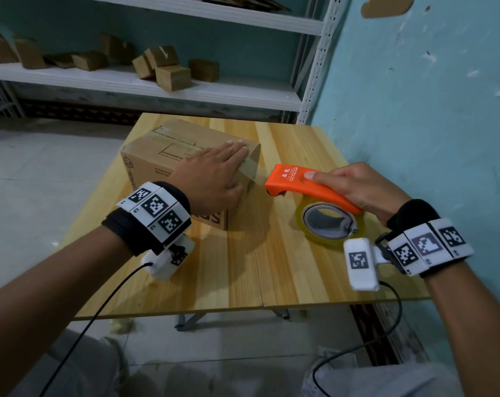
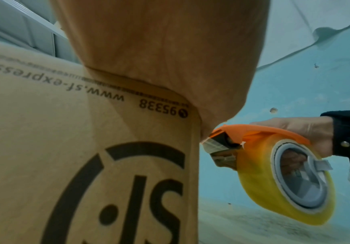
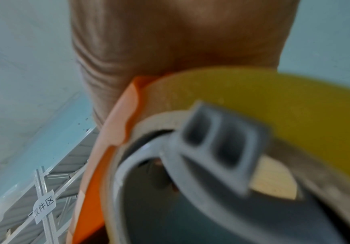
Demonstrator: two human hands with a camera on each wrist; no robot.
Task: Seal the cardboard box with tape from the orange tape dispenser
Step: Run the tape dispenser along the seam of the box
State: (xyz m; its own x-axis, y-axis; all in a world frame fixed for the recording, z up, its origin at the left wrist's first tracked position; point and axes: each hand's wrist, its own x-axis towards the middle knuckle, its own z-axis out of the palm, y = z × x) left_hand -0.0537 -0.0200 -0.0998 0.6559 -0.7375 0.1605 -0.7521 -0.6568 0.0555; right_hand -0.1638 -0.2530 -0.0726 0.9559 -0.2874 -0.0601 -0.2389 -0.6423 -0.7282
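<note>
Head view: left hand (image 1: 214,173) flat on box (image 1: 157,156) edge; tape dispenser (image 1: 300,186) just beside.

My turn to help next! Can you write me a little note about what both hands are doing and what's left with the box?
Left hand: flat on top of the cardboard box, fingers straight, pressing down the tape strip at the box's right edge.
Right hand: grips the orange tape dispenser, held just right of the box above the wooden table.
Done: tape is stuck over the top right edge and runs down that side to the dispenser.
Left: cut the tape and smooth the end down. How much of the top seam is taped is hidden by the hand.
</note>
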